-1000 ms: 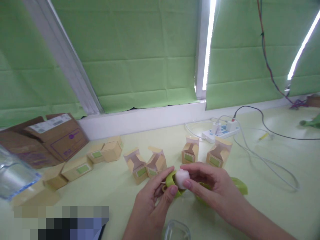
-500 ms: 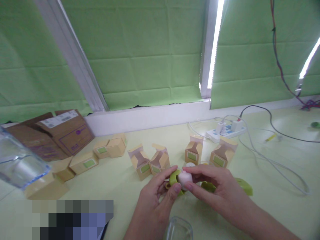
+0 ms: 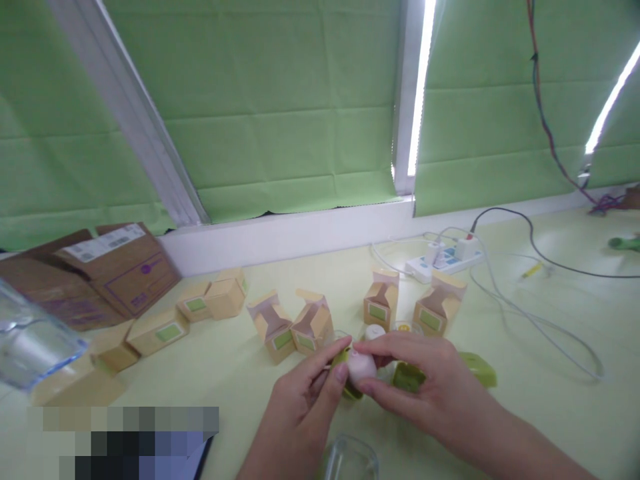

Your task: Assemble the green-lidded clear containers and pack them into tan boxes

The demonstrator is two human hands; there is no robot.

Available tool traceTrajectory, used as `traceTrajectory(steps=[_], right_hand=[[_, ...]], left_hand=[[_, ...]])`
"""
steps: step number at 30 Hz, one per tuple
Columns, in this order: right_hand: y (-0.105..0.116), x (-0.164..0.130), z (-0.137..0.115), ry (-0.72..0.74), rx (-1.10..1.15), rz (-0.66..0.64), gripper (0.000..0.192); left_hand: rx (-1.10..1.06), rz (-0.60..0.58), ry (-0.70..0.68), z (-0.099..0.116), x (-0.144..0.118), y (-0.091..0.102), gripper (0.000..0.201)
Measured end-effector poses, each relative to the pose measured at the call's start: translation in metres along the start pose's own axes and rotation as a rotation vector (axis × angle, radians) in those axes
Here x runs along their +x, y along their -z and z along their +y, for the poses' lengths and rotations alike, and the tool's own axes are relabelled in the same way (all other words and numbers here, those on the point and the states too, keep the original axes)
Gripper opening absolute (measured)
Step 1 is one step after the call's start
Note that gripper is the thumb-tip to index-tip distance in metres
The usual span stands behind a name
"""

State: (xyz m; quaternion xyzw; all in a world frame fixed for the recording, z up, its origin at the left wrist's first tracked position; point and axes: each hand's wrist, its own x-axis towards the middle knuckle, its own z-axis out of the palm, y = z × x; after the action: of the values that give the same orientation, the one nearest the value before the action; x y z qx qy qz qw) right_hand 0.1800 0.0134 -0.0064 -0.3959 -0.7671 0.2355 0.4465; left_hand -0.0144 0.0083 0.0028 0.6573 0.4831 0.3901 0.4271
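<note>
Between my hands is a smooth white rounded piece (image 3: 363, 369), pinched by the fingertips of my right hand (image 3: 435, 373). Wrapped round a green shell-like piece (image 3: 341, 360) is my left hand (image 3: 303, 403), and the white piece sits against its right side. How far the white piece goes into the shell is hidden by my fingers. Beneath my right hand lies a green open part (image 3: 407, 378), with another green part (image 3: 480, 370) beyond it. A white round cap (image 3: 375, 332) stands just behind my fingers. Nearer to me is a clear plastic container (image 3: 353, 459).
Several small open cartons, including a left one (image 3: 274, 330) and a right one (image 3: 439, 310), stand behind my hands. Closed cartons (image 3: 160, 330) line the left, near a large cardboard box (image 3: 125, 273) and a clear bin (image 3: 35, 340). A power strip (image 3: 445, 260) trails cables.
The white piece has turned and moved against the green shell, covering more of it. Both hands keep their hold. The whole view has shifted slightly.
</note>
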Motion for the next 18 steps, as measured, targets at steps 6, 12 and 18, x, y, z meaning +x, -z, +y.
traceTrajectory(steps=[6,12,18], right_hand=[[-0.002,-0.002,-0.002,0.039,-0.058,0.029,0.016],[-0.006,-0.001,-0.005,0.121,-0.09,0.018,0.017],[-0.009,-0.003,-0.002,0.124,-0.054,-0.019,0.024]], left_hand=[[0.401,0.068,-0.282,-0.017,-0.003,-0.004,0.037],[0.471,0.144,-0.31,-0.02,-0.005,-0.01,0.036],[0.359,0.115,-0.234,-0.016,-0.002,-0.011,0.035]])
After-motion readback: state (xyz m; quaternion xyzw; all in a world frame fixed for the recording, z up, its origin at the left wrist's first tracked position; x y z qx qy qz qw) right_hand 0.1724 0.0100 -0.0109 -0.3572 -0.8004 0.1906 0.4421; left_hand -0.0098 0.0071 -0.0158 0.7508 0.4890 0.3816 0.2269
